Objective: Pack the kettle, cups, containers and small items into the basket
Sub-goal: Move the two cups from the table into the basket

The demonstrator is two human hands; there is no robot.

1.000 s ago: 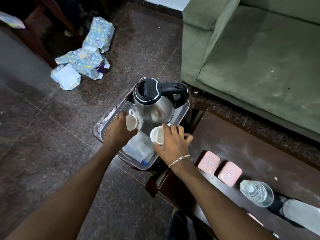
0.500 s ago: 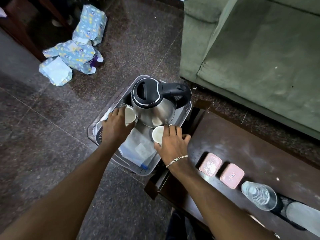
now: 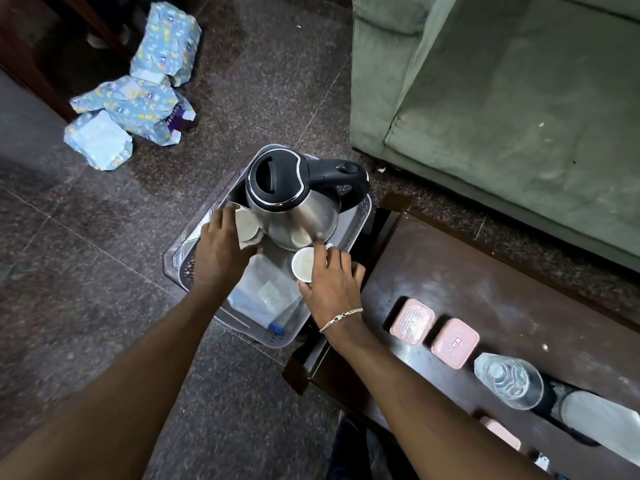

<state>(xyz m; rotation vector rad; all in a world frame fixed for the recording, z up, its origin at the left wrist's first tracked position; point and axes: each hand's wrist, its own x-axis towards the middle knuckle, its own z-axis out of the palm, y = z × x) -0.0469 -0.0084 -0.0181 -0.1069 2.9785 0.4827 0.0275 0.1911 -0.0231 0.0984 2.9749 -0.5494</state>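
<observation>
Both hands in the basket, a cup in each, kettle just beyond.

Green sofa well beyond the right hand; dark desk just right of it. On the floor, grey basket under both hands, touching the desk's near end. Steel kettle upright in the basket's far part, black lid and handle up, just beyond the fingers. Blue patterned packs far beyond the left hand, well apart from the basket. Clear bag flat on the basket bottom between the wrists. Bottle lying on the desk, right of the right forearm. Two pink boxes side by side, between bottle and right wrist. Left hand closed on a white cup tipped beside the kettle. Right hand, bracelet at the wrist, clamped on a second cup, mouth up, near the kettle's base.
</observation>
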